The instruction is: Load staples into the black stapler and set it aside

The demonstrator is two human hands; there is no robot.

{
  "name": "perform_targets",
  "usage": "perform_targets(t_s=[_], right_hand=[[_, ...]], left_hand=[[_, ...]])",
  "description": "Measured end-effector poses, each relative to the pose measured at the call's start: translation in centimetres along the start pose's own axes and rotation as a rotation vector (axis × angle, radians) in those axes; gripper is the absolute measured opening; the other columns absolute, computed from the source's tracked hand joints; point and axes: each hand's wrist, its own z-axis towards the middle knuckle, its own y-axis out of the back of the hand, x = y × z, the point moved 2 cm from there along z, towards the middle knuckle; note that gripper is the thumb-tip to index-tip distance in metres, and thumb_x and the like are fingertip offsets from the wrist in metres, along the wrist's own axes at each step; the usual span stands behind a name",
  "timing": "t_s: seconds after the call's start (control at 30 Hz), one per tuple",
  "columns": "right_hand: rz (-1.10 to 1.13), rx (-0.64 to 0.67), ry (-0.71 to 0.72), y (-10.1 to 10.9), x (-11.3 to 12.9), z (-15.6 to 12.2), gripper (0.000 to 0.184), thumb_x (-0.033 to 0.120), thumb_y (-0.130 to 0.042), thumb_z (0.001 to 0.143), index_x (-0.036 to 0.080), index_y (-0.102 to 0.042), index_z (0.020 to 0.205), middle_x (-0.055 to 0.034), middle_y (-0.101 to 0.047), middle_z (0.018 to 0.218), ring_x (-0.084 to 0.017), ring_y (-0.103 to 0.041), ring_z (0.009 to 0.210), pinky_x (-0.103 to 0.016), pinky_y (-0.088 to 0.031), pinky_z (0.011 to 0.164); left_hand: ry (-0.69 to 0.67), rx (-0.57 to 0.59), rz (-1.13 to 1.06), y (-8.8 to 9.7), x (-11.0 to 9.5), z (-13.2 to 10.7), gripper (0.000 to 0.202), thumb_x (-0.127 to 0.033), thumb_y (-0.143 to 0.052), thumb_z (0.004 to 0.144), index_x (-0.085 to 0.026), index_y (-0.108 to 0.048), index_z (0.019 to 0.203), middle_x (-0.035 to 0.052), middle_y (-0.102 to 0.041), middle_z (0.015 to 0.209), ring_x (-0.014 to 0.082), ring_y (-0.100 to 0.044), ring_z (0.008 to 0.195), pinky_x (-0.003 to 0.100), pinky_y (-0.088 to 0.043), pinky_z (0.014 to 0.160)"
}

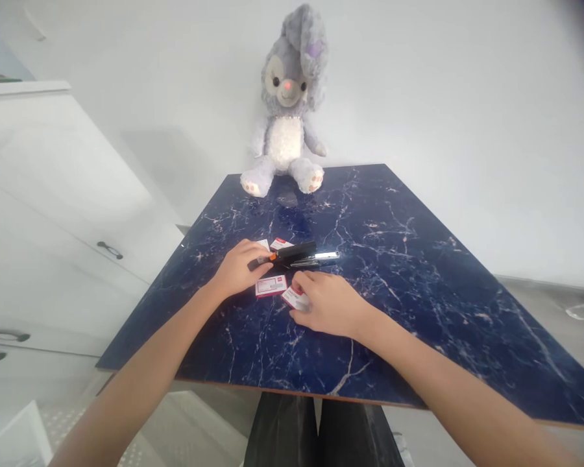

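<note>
Resting on the rear end of the black stapler, your left hand has its fingers curled over the part with the orange piece, holding it down on the surface. The stapler lies open, its metal tray pointing to the right. Your right hand has the fingers closed on a small red and white staple box, just beside the stapler. Another staple box lies between your hands, and two more lie behind the stapler. A grey plush rabbit sits at the far edge.
</note>
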Motion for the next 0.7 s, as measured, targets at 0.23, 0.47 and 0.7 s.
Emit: perform_targets(t_s=[0.23,0.47,0.7], right_hand=[[0.28,-0.298,0.037,2.0,-2.1,0.6,0.031,0.02,-0.067,0.082,0.022,-0.056,0.111,-0.0053,-0.067,0.105,-0.018,-0.064,0.085,-0.029,-0.049,0.074],[0.364,-0.414,0.11,1.2,-1.9,0.6,0.037,0.024,-0.069,0.087,0.025,-0.058,0.123,-0.0062,-0.069,0.119,-0.023,-0.067,0.106,-0.036,-0.054,0.091],[0.369,-0.399,0.079,0.9,-2.9,0.8,0.04,0.024,-0.068,0.09,0.025,-0.058,0.129,-0.0059,-0.07,0.124,-0.023,-0.07,0.107,-0.037,-0.058,0.094]], left_hand=[[0.126,-0.026,-0.262,0.2,-3.4,0.0,0.023,-0.027,-0.061,0.094,-0.023,-0.072,0.113,0.0074,-0.075,0.104,0.0218,-0.068,0.093,0.036,-0.052,0.086],[0.501,0.13,-1.035,-1.4,-4.2,-0.1,0.026,-0.036,-0.067,0.091,-0.02,-0.063,0.111,0.01,-0.073,0.113,0.0196,-0.073,0.077,0.033,-0.059,0.07],[0.622,0.0,-1.013,-1.2,-2.6,0.0,0.023,-0.029,-0.078,0.08,-0.018,-0.062,0.093,0.0084,-0.077,0.107,0.0227,-0.073,0.091,0.035,-0.058,0.079]])
